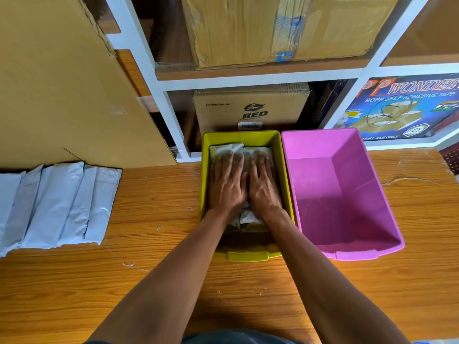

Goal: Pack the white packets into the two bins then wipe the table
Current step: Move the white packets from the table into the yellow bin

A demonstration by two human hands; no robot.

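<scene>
A yellow-green bin (205, 170) stands in the middle of the wooden table (154, 199), with white packets (231, 148) lying inside it. My left hand (227, 184) and my right hand (263, 186) lie flat side by side, fingers straight, pressing down on those packets. A pink bin (342, 194) stands right beside it on the right, and nothing shows inside it. Several more white packets (57, 207) lie overlapped in a row at the table's left edge.
A white shelf frame (258, 83) stands behind the bins, holding cardboard boxes (250, 110) and a blue tape carton (402, 108). A large cardboard sheet (62, 83) leans at the back left, just behind the row of packets.
</scene>
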